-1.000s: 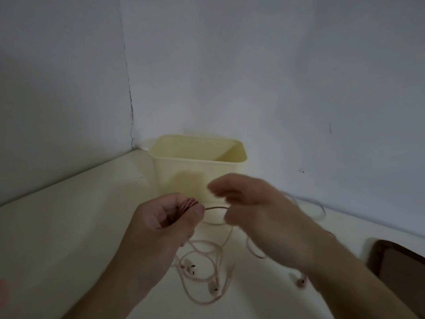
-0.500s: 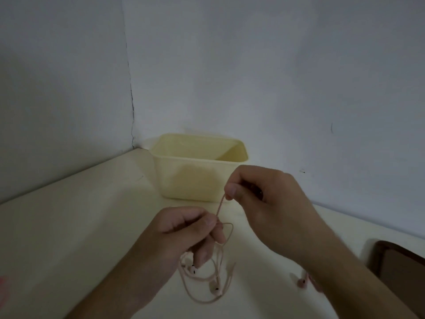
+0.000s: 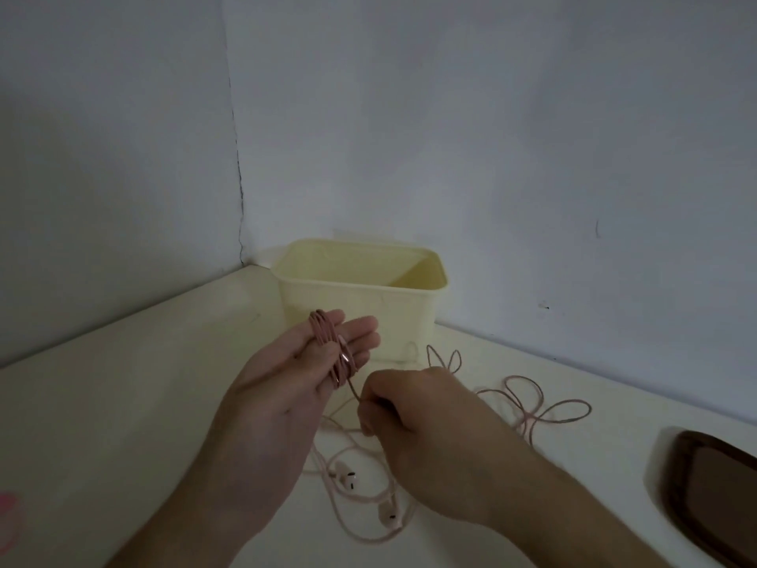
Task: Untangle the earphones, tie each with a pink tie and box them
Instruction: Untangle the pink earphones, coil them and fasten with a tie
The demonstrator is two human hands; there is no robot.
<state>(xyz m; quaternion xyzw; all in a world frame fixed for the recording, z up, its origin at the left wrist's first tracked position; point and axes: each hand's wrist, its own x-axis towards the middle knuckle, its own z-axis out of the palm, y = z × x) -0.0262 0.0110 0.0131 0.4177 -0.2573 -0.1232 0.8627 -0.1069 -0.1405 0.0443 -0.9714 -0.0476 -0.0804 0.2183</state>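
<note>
While the left hand (image 3: 295, 387) stands with fingers straight and together, a coil of pink earphone cable (image 3: 334, 350) wrapped round them, the right hand (image 3: 413, 420) just beside it pinches the free cable below the coil. Beneath both hands the earbuds (image 3: 346, 477) lie on the counter (image 3: 123, 403); beyond the fingertips waits the yellow box (image 3: 360, 293). Right of the right hand, loose loops (image 3: 532, 403) trail. Winding well probably means even tension, turns laid side by side, and feeding slack gradually so those loops don't knot.
</note>
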